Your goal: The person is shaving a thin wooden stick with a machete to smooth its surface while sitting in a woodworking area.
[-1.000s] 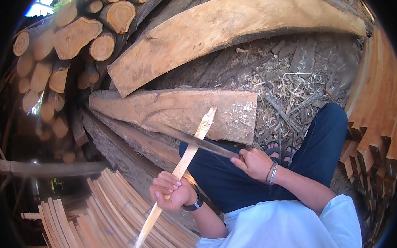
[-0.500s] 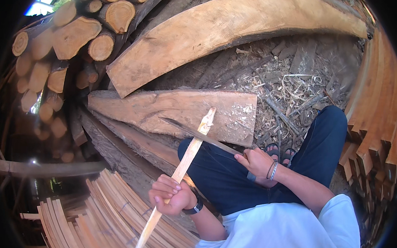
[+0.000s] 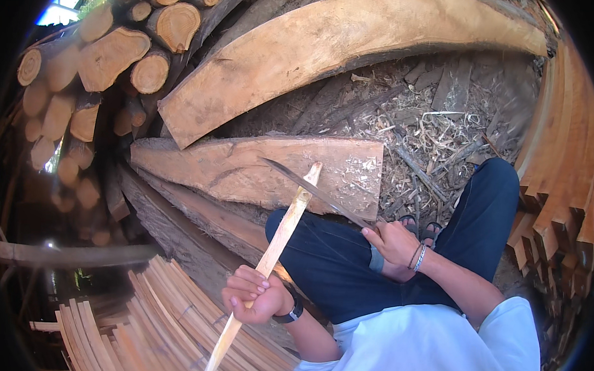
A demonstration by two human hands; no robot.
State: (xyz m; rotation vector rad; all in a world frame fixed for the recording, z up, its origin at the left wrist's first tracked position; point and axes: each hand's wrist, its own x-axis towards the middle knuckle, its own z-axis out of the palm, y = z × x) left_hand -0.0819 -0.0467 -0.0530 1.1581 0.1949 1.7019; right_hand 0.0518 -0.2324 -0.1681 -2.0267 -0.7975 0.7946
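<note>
My left hand (image 3: 258,295) is closed around a long pale wooden stick (image 3: 283,232), held slanting up and away. The stick's far tip lies over a thick wooden slab (image 3: 232,163) dotted with shavings. In my right hand (image 3: 395,243) is a machete (image 3: 336,204), its long dark blade pointing left and away. The blade crosses the stick near its far end, by a darker knot. The machete's handle is hidden inside my fingers.
A large curved plank (image 3: 356,39) lies beyond the slab. Stacked logs (image 3: 149,71) stand at far left. Sawn strips (image 3: 185,306) lie at lower left, stacked boards (image 3: 557,157) at right. Wood shavings (image 3: 438,135) cover the ground beyond my knee.
My right hand has moved slightly right and away, carrying the machete blade farther toward the stick's far tip. The left hand and the stick have hardly moved.
</note>
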